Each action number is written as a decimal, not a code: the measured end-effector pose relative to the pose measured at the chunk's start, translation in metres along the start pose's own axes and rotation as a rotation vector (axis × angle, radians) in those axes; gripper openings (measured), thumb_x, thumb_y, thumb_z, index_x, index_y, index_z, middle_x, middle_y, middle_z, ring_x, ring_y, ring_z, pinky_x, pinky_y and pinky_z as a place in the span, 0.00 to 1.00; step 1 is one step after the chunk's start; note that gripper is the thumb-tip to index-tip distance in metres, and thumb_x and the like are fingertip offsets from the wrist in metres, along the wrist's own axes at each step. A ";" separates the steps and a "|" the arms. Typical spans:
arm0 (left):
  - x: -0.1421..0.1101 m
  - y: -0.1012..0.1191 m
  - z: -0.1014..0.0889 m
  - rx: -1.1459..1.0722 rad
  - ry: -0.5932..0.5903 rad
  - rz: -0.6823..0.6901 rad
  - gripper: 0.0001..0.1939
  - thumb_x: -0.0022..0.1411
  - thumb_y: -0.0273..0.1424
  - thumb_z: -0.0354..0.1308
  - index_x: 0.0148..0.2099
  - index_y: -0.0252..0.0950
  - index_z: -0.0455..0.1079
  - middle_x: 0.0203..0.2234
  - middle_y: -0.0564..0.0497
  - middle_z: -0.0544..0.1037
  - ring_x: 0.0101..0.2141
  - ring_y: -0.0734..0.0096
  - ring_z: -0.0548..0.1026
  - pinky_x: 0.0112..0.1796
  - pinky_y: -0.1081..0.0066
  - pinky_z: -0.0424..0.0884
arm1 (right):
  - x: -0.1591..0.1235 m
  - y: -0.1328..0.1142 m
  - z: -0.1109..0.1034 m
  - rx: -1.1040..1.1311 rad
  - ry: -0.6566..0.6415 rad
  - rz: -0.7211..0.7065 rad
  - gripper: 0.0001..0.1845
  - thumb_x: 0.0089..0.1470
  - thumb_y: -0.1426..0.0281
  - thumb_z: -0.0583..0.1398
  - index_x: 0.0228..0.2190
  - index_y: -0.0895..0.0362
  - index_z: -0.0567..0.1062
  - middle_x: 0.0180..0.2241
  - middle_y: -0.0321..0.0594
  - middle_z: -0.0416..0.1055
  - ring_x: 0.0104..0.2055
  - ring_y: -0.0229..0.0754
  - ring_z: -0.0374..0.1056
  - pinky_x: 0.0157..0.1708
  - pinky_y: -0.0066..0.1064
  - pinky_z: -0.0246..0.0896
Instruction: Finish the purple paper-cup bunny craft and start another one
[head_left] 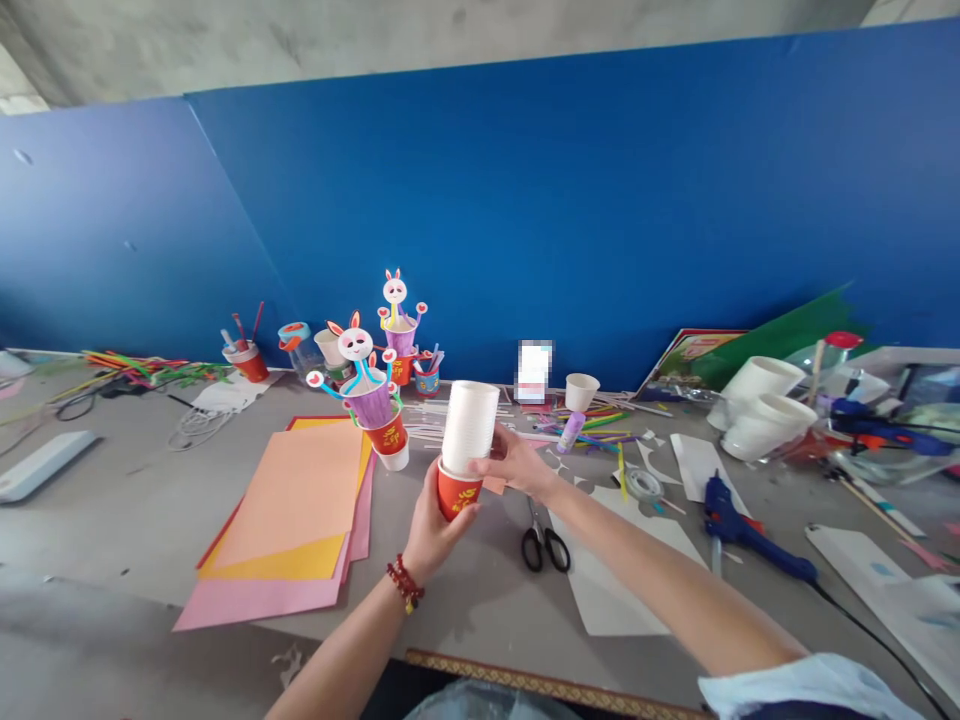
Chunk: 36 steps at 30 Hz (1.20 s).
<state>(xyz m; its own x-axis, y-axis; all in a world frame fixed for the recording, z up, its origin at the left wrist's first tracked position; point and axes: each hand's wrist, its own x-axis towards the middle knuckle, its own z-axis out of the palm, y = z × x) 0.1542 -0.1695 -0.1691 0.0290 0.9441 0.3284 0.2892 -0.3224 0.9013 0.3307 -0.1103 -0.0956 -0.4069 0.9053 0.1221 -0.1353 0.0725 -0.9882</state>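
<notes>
My left hand is wrapped round a red paper cup with yellow lettering, held above the table. Out of its top rises a stack of white paper cups, and my right hand grips the lower right side of that stack. To the left stands a rabbit figure with a white face and curled arms, set on a purple cup over a red one. A second rabbit figure is behind it. Black-handled scissors lie to the right, below my right forearm.
Coloured paper sheets are piled at left. On the right are white paper, a tape roll, a blue glue gun with its cord, and more white cups. A blue panel closes off the back.
</notes>
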 end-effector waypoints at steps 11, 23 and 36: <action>-0.004 -0.003 0.005 -0.053 -0.007 -0.029 0.36 0.59 0.45 0.61 0.63 0.34 0.55 0.51 0.39 0.76 0.47 0.54 0.77 0.48 0.57 0.73 | 0.090 -0.030 -0.073 -0.399 0.427 -0.198 0.35 0.43 0.58 0.69 0.51 0.55 0.67 0.53 0.50 0.73 0.54 0.56 0.70 0.51 0.44 0.67; -0.002 0.000 0.005 -0.046 -0.040 0.031 0.35 0.61 0.42 0.61 0.64 0.36 0.53 0.53 0.38 0.74 0.49 0.53 0.76 0.50 0.56 0.72 | 0.170 0.063 -0.075 -0.723 0.475 -0.099 0.32 0.43 0.66 0.69 0.50 0.57 0.67 0.45 0.51 0.77 0.48 0.56 0.73 0.46 0.43 0.66; -0.007 0.000 0.012 -0.008 -0.143 0.062 0.36 0.58 0.42 0.64 0.63 0.36 0.56 0.54 0.38 0.75 0.51 0.50 0.75 0.51 0.54 0.72 | 0.165 0.066 -0.082 -0.809 0.382 -0.094 0.42 0.44 0.68 0.71 0.59 0.55 0.63 0.53 0.51 0.74 0.52 0.54 0.72 0.50 0.44 0.67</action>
<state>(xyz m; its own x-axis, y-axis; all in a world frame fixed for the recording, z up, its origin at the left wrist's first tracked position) 0.1654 -0.1750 -0.1749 0.1828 0.9225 0.3400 0.2754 -0.3800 0.8830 0.3284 0.0781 -0.1482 -0.0790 0.9478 0.3090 0.5837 0.2953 -0.7564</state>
